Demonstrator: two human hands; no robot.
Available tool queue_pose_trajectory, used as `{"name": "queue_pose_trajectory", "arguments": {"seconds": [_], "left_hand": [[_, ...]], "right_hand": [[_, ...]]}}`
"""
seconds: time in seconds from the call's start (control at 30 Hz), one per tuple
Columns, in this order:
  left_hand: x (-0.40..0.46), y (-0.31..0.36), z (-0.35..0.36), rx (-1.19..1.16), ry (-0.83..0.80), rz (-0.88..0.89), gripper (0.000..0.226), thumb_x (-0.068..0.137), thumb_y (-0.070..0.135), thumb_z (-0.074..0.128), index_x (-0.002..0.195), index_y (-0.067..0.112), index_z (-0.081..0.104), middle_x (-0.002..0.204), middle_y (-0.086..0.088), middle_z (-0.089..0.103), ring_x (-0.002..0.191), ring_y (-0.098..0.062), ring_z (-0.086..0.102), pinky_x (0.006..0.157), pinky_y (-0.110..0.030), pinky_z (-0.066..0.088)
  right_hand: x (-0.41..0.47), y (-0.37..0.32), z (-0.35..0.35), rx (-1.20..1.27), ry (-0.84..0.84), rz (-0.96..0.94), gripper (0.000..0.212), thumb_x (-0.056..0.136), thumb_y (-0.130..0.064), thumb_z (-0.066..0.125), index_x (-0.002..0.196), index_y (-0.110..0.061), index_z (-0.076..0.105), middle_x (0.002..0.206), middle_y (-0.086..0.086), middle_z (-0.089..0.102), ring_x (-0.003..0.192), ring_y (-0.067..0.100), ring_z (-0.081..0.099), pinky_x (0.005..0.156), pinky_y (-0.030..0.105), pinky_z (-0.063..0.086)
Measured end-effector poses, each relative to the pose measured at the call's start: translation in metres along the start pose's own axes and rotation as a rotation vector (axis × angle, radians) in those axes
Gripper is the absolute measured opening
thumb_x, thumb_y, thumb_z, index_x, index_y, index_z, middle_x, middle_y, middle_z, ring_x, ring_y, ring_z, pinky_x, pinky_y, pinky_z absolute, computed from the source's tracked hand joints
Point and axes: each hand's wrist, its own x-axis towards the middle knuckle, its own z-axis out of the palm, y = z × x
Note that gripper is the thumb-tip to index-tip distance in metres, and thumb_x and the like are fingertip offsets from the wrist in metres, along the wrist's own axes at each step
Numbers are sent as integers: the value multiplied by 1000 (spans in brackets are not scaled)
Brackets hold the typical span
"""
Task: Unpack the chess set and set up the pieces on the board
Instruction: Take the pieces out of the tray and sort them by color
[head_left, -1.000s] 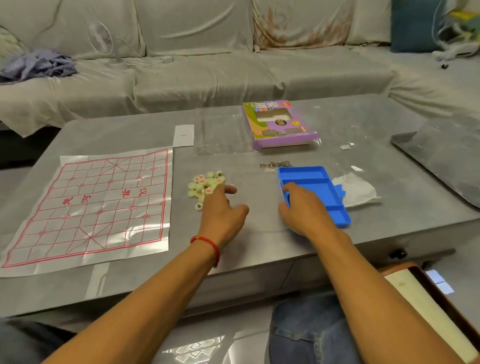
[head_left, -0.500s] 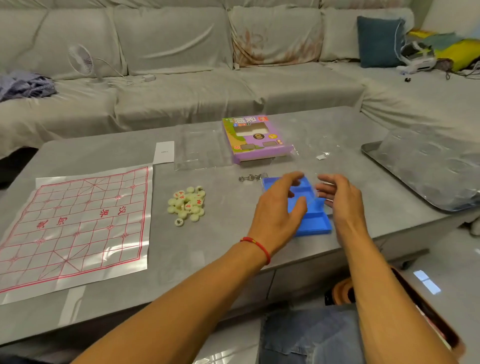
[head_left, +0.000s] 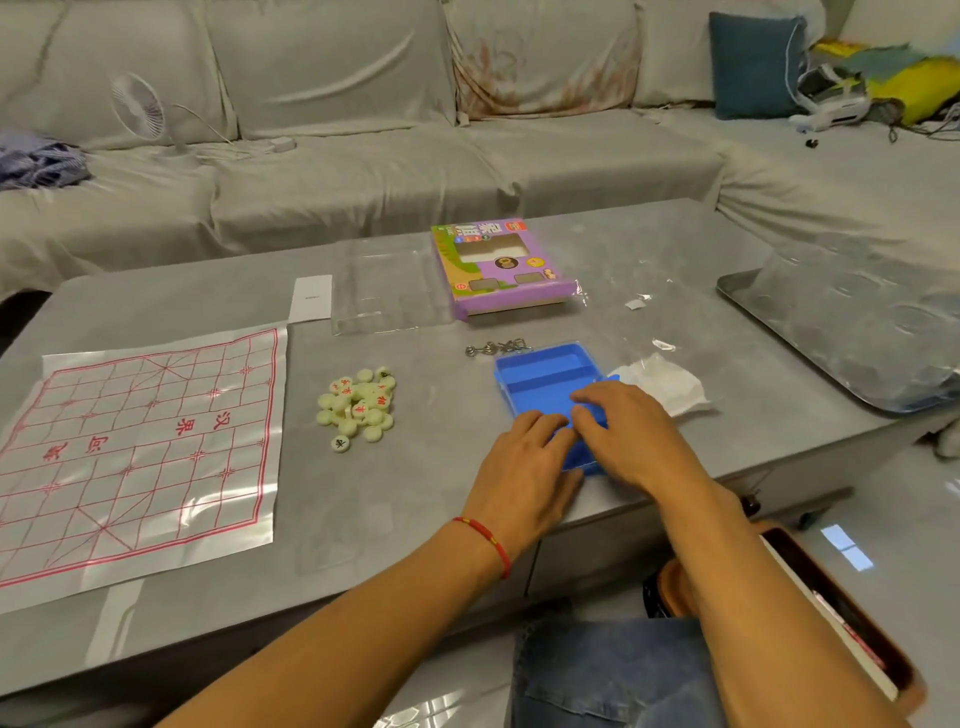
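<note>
The paper chess board (head_left: 140, 452), printed with red lines, lies flat on the left of the grey table (head_left: 415, 499). A small pile of pale round chess pieces (head_left: 358, 402) sits just right of it, some showing red or black characters. Further right is the blue plastic tray (head_left: 545, 379), which looks empty where it shows. Both my hands are on its near end. My left hand (head_left: 524, 462) holds the near left corner, fingers over the rim. My right hand (head_left: 634, 436) curls its fingers over the near right part.
The purple game box (head_left: 498, 265) lies behind the tray, with a clear plastic lid (head_left: 389, 283) and a white card (head_left: 311, 297) to its left. Metal links (head_left: 496, 347) and a crumpled white bag (head_left: 665, 382) flank the tray. A metal tray (head_left: 841, 332) fills the table's right end.
My left hand left the pile of pieces and crossed right to the blue tray. Both hands, hovering open over the tray half a second ago, have come down onto its near end.
</note>
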Motion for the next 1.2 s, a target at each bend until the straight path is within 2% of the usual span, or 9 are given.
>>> {"name": "queue_pose_trajectory", "arguments": {"seconds": [0.1, 0.23, 0.4, 0.6, 0.73, 0.87, 0.97, 1.07, 1.2], "left_hand": [[-7, -9, -8, -30, 43, -26, 32, 86, 28, 55, 116, 16, 56, 115, -1, 55, 108, -20, 49, 86, -37, 46], [-12, -36, -13, -22, 75, -65, 32, 85, 31, 58, 115, 20, 57, 123, -4, 53, 118, -23, 46, 95, -37, 43], [12, -52, -5, -68, 30, -75, 31, 91, 30, 58, 119, 18, 57, 129, -7, 52, 125, -27, 42, 108, -34, 35], [31, -56, 0, -126, 32, -77, 28, 92, 28, 59, 117, 16, 57, 122, -5, 53, 119, -28, 46, 104, -36, 37], [19, -64, -18, -191, -14, -112, 36, 91, 22, 59, 125, 15, 55, 143, -8, 44, 137, -24, 35, 114, -31, 27], [-19, -86, -57, -122, 80, -120, 29, 88, 16, 57, 117, 15, 59, 133, -7, 50, 125, -22, 45, 105, -26, 35], [-53, -115, -93, 23, 114, -188, 25, 87, 18, 62, 112, 16, 63, 121, -4, 57, 113, -20, 50, 98, -26, 41], [-79, -150, -122, 140, 112, -301, 24, 86, 27, 66, 108, 17, 65, 114, -5, 60, 104, -23, 51, 87, -34, 50], [-92, -179, -133, 154, 7, -396, 35, 89, 43, 60, 118, 24, 60, 123, -5, 54, 109, -21, 47, 91, -32, 47]], "right_hand": [[3, -5, 6, -24, -22, -74, 29, 99, -28, 47, 106, -14, 71, 111, 0, 68, 109, 24, 58, 95, 39, 46], [12, -15, 22, -101, -48, -107, 38, 103, -32, 43, 135, -18, 57, 139, 1, 54, 133, 20, 43, 108, 34, 34], [40, -9, 28, -119, 8, -70, 38, 101, -25, 43, 138, -21, 52, 142, -3, 50, 131, 17, 44, 99, 31, 38], [53, -1, 41, -177, -5, -28, 47, 104, -24, 36, 150, -18, 38, 157, 3, 31, 143, 24, 29, 111, 37, 31], [59, -5, 42, -217, 96, -117, 42, 99, -18, 42, 137, -7, 53, 141, 14, 50, 132, 33, 44, 109, 41, 33], [62, -46, 43, -77, 274, -275, 31, 91, -19, 53, 117, -10, 67, 115, 9, 66, 111, 30, 56, 96, 42, 45], [58, -91, 57, 74, 195, -369, 24, 93, -24, 57, 114, -19, 68, 111, 0, 68, 104, 21, 58, 90, 37, 45], [63, -119, 79, 149, -11, -408, 26, 94, -25, 60, 120, -26, 65, 115, -6, 63, 91, 11, 58, 87, 32, 49], [79, -142, 103, 103, -218, -449, 41, 94, -27, 62, 135, -28, 56, 130, -4, 51, 105, 14, 56, 94, 32, 49]]}}
